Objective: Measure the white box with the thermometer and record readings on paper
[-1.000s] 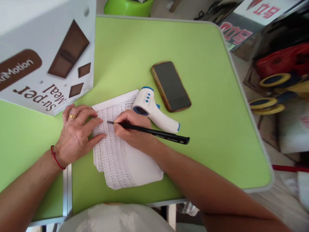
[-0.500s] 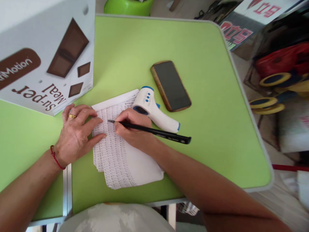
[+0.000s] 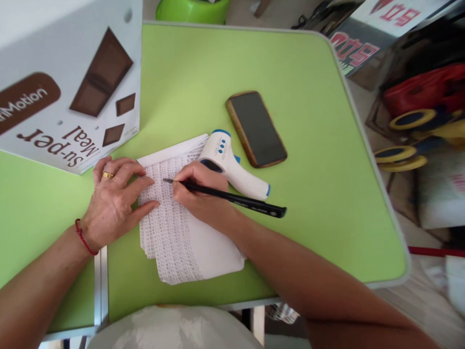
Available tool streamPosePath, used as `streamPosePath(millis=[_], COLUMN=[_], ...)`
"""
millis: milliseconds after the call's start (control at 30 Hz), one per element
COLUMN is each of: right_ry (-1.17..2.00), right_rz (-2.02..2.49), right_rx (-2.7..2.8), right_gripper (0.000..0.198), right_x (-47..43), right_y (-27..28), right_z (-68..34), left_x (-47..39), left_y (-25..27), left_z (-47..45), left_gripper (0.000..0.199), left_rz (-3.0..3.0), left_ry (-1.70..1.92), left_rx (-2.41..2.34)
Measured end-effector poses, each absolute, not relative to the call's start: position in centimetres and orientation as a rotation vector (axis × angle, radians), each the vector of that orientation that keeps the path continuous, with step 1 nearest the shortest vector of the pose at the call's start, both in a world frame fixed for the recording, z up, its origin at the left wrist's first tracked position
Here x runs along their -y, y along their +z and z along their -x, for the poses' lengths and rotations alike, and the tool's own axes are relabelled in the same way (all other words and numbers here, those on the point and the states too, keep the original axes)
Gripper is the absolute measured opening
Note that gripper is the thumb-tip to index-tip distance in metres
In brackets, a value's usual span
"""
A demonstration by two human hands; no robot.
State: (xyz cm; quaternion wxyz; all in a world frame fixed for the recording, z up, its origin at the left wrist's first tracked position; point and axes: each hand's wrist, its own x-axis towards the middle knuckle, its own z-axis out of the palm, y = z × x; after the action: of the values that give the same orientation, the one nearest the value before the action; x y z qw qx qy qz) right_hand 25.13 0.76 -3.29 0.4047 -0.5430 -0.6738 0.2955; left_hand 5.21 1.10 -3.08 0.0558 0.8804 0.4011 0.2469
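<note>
Several sheets of paper (image 3: 214, 247) covered with rows of small handwriting lie stacked on the green table (image 3: 319, 194). My right hand (image 3: 199, 191) rests on the sheets and grips a black pen (image 3: 247, 201), its tip touching or just above the written rows. Spread at the left edge of the paper, my left hand (image 3: 116, 194) has its fingers apart, thumb and fingertips on the sheet. A white and blue infrared thermometer (image 3: 240, 174) lies across the top right of the paper, partly behind my right hand.
Beyond the thermometer lies a phone (image 3: 257, 128) in a brown case, screen up. A large white printed box (image 3: 105, 102) stands at the left, close to my left fingers. A green stool (image 3: 192, 10) is past the far edge; scissors (image 3: 403, 155) lie beyond the right edge.
</note>
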Motion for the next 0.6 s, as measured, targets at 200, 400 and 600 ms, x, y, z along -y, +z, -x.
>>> streamPosePath(millis=[200, 400, 600], right_ry=[0.760, 0.751, 0.753], right_rz=[1.391, 1.396, 1.407], right_rx=[1.727, 1.666, 1.657], right_gripper=[0.010, 0.009, 0.009], right_x=[-0.74, -0.74, -0.74], right_y=[-3.10, -3.30, -3.36], right_z=[-25.26, -25.19, -25.16], left_x=[-1.09, -1.13, -1.12], left_y=[-3.14, -3.09, -3.03], left_z=[-5.21, -5.22, -5.20], left_gripper=[0.022, 0.023, 0.021], left_rz=[-2.666, -2.678, -2.658], left_ry=[0.743, 0.763, 0.728], left_rx=[-1.222, -1.209, -1.226])
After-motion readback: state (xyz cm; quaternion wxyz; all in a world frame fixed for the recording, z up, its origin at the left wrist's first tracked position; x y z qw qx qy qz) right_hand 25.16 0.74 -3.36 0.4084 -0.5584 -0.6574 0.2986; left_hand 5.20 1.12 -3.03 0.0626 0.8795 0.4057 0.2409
